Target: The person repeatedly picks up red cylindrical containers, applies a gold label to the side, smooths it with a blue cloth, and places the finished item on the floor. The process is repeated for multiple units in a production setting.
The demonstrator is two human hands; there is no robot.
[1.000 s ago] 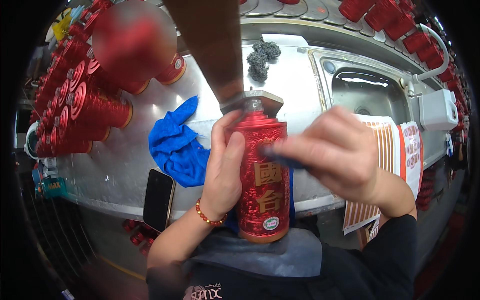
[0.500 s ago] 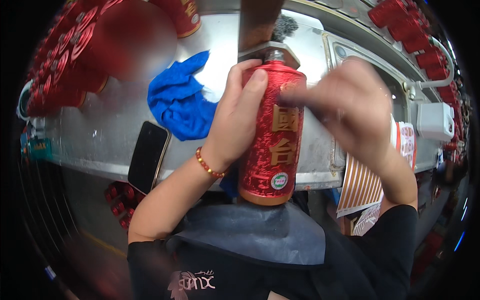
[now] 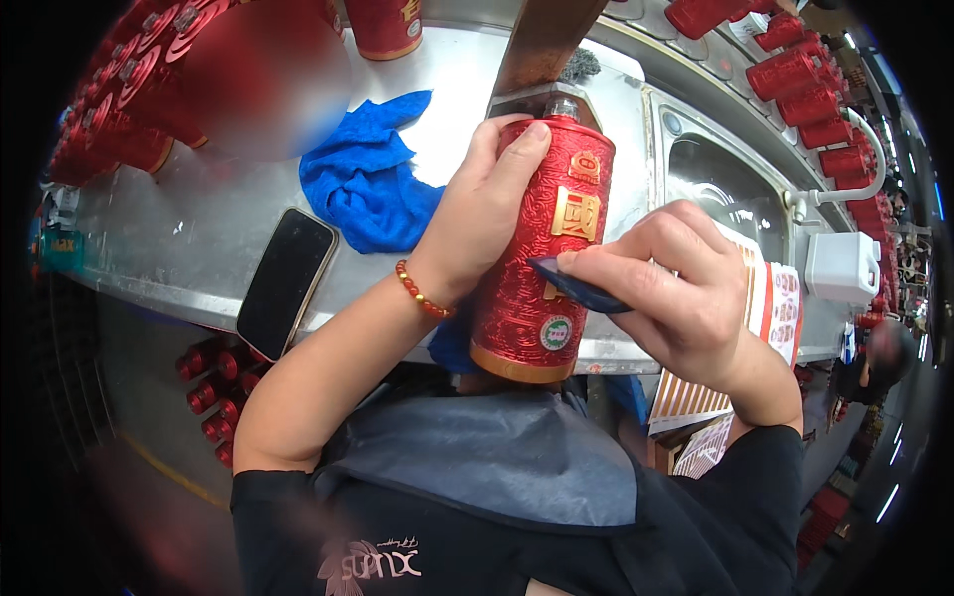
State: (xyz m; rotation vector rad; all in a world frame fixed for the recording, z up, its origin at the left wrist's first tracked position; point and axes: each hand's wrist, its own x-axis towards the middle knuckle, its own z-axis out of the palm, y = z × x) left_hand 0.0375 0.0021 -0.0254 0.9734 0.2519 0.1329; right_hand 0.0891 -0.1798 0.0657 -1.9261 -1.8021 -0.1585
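Observation:
A red embossed bottle with raised gold characters and a gold base band leans lengthwise before me, its clear neck pointing away. My left hand grips its upper left side, thumb on top and fingers wrapped around behind. In my right hand, a dark blue, flat pointed piece, scraper-like, is pinched between thumb and fingers. The piece lies over the lower gold character, its tip close to or touching the bottle's face. A round green and white sticker sits near the bottle's base.
Left of the bottle, a blue cloth and a phone lie on the metal bench. Red bottles crowd the far left. A sink, white jug and striped sheets are rightward. A brown post rises beyond the neck.
My right hand has moved down the bottle from near the upper characters to the lower one. My left hand still holds the bottle. The view has shifted slightly.

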